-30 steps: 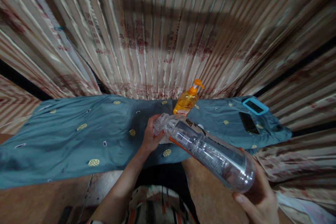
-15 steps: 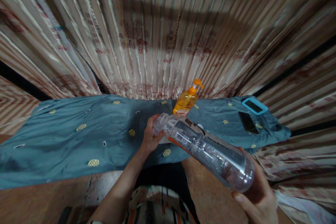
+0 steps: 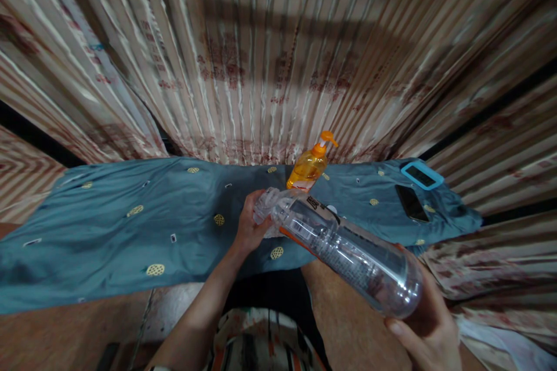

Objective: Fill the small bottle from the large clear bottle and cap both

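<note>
A large clear plastic bottle [image 3: 348,246] with dark print lies slanted across the front of me, its base low at the right and its neck end toward the left. My right hand [image 3: 429,324] is wrapped around the base from below and behind. My left hand [image 3: 252,223] is closed at the neck end, around clear ribbed plastic; whether this is the neck itself or a separate piece, I cannot tell. An orange strip shows along the bottle's lower side. Just behind the neck end stands an orange pump bottle [image 3: 307,168] with yellow-orange liquid, its lower part hidden by the clear bottle.
A blue-green cloth [image 3: 108,220] with yellow pineapple prints covers the long table. At its right end lie a dark phone [image 3: 411,203] and a light-blue framed device [image 3: 422,175]. Pleated patterned curtains [image 3: 261,69] hang close behind and at both sides.
</note>
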The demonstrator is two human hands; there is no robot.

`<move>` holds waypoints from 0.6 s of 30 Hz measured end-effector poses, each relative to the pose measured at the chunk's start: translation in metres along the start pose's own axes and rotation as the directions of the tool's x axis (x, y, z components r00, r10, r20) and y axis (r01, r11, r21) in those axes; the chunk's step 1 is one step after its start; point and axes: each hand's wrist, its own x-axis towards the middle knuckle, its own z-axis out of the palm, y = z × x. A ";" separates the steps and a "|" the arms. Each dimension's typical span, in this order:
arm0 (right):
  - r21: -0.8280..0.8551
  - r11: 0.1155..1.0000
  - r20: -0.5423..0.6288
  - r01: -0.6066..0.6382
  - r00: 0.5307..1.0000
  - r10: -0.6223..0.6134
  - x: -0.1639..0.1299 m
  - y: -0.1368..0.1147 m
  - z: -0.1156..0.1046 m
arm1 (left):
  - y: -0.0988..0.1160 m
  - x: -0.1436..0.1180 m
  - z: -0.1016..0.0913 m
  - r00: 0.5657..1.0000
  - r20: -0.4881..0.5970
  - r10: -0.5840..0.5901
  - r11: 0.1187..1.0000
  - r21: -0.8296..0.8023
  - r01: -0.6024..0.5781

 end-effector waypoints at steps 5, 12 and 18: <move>0.005 1.000 0.013 -0.024 1.000 0.024 0.000 -0.003 0.000 | 0.001 0.000 0.000 1.000 -0.006 0.007 1.000 0.006 -0.007; 0.015 0.999 -0.022 -0.038 0.999 0.039 -0.001 -0.004 0.001 | 0.001 0.000 0.001 1.000 -0.017 -0.005 1.000 0.000 0.005; 0.003 1.000 -0.014 -0.029 0.999 0.029 0.000 -0.003 0.000 | 0.000 0.000 0.001 1.000 -0.013 0.008 1.000 -0.002 -0.008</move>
